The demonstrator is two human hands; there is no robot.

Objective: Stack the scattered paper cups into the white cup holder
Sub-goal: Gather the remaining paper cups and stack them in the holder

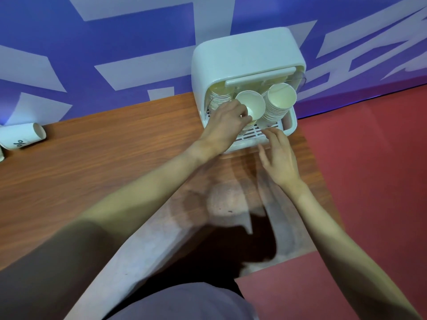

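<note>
The white cup holder [245, 54] stands at the table's far right against the wall, its front open. Inside it are three stacks of paper cups: one at the left [219, 98], a middle one [250, 105] and a tall one at the right [280, 100]. My left hand [227, 124] grips the side of the top cup on the middle stack, mouth facing me. Just in front of the holder's slotted base [253, 132], my right hand [278, 155] hovers with fingers spread and holds nothing. One loose paper cup [22, 135] lies on its side at the table's far left.
The wooden table [104, 158] ends just right of the holder, with red floor [369, 169] beyond. A blue and white patterned wall [115, 54] runs behind the table. A second cup's edge shows at the left frame border [1, 153].
</note>
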